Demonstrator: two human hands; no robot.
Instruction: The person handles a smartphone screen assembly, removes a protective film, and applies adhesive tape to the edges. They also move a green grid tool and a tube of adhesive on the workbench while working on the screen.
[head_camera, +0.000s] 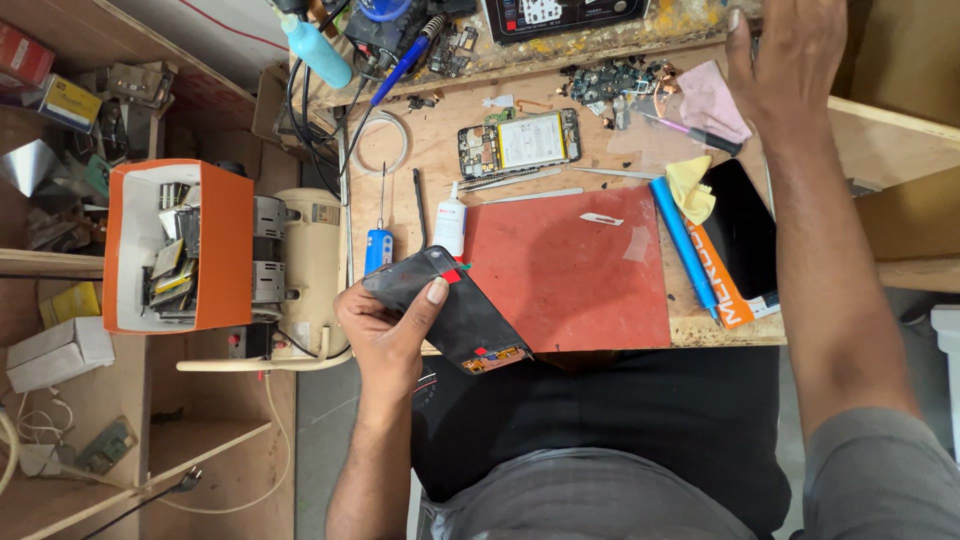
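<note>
Phone panel (452, 308): dark, thin, rectangular; held tilted over the near-left corner of the red mat (570, 270), partly past the bench edge. Small red tab at its upper edge, strip of orange and red parts at its lower end. Tilt apparently for a view of the face under the head.

Left hand (385, 325): closed about the panel, thumb pressed on the top face near the red tab, fingers beneath; grip at the edges, likely to spare the surface.

Right hand (785, 45): raised far beyond the mat's right corner, at the back of the bench; fingers spread, nothing seen in it, fingertips cut off by the picture's top edge.

Red mat: flat on the wooden bench (400, 170), central, bare save for a small pale blade-shaped piece (601, 218) near its far edge; presumably the working surface.

Opened phone (520, 142): behind the mat, back off, battery and board exposed, within easy reach.

Glue bottle (451, 219), white: upright just left of the mat's far-left corner.

Blue-handled screwdriver (379, 238): left of the bottle, lying lengthwise.

Blue pen-like tool (686, 248): along the mat's right edge.

Yellow cloth (690, 185): right of the mat's far corner, over the blue tool's end.

Black slab on an orange box (742, 240): right of the mat.

Pink cloth (708, 100) and heap of small parts (610, 80): behind and right of the mat.

Orange bin (175, 245): well left of the mat, off the bench, filled with flat metal pieces; kind unclear.
</note>
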